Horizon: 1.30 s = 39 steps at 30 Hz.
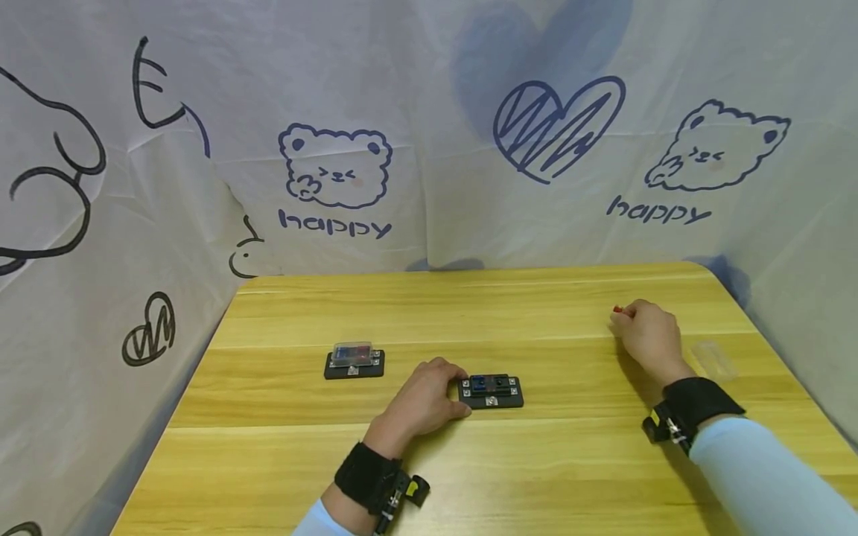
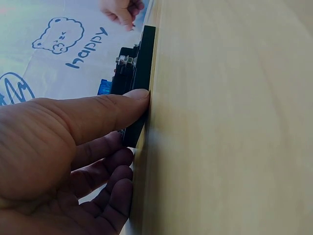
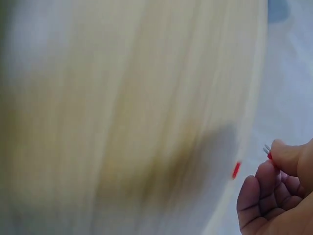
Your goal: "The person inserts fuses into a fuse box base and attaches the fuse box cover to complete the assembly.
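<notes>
With thumb and fingers my left hand [image 1: 425, 398] grips the left end of a black fuse block [image 1: 492, 400], which sits on the wooden table. A blue fuse [image 2: 104, 87] stands in that block in the left wrist view. Out to the right, my right hand [image 1: 649, 335] is raised over the table. Its thumb and forefinger pinch a small red blade fuse [image 3: 269, 154], metal prongs showing past the fingertips. A second red fuse [image 3: 236, 170] lies on the table near this hand.
Left of my left hand is another fuse block [image 1: 338, 374] under a clear cover [image 1: 352, 353], with red and blue fuses inside. A loose transparent cover [image 1: 714, 359] lies beside my right wrist. White cloth with drawings [image 1: 429, 171] hangs behind the table [image 1: 268, 447].
</notes>
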Each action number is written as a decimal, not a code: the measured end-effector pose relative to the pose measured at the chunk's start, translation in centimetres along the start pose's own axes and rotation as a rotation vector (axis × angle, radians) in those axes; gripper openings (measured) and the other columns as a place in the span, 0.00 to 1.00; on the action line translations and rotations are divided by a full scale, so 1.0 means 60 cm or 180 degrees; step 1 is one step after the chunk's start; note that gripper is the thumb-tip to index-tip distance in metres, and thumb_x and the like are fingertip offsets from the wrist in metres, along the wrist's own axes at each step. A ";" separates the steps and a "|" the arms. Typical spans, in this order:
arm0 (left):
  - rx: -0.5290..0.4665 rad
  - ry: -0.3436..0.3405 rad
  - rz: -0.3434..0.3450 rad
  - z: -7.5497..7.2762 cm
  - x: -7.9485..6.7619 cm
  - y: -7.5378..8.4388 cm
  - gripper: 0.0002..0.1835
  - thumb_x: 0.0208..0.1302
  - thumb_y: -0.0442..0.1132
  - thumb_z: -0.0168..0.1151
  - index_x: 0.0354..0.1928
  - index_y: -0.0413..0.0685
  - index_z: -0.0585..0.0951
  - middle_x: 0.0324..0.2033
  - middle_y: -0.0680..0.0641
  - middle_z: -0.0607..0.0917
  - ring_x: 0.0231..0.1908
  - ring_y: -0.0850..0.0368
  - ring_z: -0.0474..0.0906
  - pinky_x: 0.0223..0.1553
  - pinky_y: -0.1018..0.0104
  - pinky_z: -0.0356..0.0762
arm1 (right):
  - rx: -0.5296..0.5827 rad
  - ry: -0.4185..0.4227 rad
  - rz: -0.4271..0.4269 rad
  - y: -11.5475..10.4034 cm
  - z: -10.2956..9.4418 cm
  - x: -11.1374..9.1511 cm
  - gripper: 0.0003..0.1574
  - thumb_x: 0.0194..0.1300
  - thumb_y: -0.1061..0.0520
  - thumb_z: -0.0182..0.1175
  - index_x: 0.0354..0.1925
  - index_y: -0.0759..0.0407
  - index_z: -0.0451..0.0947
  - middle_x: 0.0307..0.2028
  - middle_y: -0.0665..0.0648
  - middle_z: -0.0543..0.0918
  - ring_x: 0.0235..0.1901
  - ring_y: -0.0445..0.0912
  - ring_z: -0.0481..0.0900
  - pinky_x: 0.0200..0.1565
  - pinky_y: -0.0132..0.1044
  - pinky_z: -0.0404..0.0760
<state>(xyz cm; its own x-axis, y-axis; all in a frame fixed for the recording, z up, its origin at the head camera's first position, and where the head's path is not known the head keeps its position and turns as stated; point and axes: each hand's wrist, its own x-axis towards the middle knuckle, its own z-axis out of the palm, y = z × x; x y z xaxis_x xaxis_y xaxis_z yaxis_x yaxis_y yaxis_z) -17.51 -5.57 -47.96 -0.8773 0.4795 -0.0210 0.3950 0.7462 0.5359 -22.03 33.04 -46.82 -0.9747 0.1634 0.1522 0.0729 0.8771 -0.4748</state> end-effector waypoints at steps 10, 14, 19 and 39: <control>0.0020 0.0000 0.0010 0.001 0.001 0.000 0.29 0.52 0.51 0.72 0.56 0.51 0.79 0.53 0.49 0.79 0.55 0.49 0.71 0.59 0.55 0.69 | 0.0207 0.0034 -0.0641 -0.087 0.024 -0.033 0.13 0.72 0.54 0.53 0.42 0.60 0.81 0.32 0.60 0.84 0.24 0.49 0.75 0.28 0.44 0.71; 0.0021 0.0005 0.0013 0.001 0.001 0.000 0.29 0.52 0.51 0.72 0.56 0.51 0.79 0.53 0.49 0.79 0.55 0.49 0.71 0.58 0.55 0.70 | 0.0282 -0.0013 -0.0786 -0.123 0.039 -0.052 0.11 0.70 0.55 0.56 0.42 0.59 0.82 0.35 0.60 0.86 0.29 0.49 0.78 0.31 0.45 0.75; -0.0010 0.0008 0.0005 0.001 0.000 0.000 0.29 0.51 0.50 0.73 0.56 0.51 0.79 0.53 0.49 0.79 0.54 0.49 0.72 0.58 0.55 0.70 | 0.0365 -0.0084 -0.0970 -0.158 0.055 -0.075 0.09 0.68 0.55 0.59 0.40 0.57 0.83 0.35 0.58 0.86 0.27 0.46 0.76 0.30 0.42 0.74; 0.0026 0.0004 0.0015 0.001 0.001 -0.001 0.28 0.52 0.51 0.73 0.55 0.51 0.79 0.51 0.49 0.79 0.53 0.50 0.72 0.57 0.55 0.71 | 0.0352 -0.0270 -0.1523 -0.210 0.094 -0.123 0.06 0.67 0.54 0.60 0.38 0.50 0.84 0.35 0.50 0.84 0.36 0.44 0.80 0.37 0.44 0.80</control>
<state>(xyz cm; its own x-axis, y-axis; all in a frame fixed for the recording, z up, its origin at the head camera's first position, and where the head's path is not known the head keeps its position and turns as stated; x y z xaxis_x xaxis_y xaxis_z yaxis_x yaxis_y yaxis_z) -17.59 -5.57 -48.03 -0.8758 0.4824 -0.0175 0.4013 0.7478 0.5290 -16.95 18.23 -46.86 -0.9076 -0.2869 0.3066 -0.4050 0.7909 -0.4588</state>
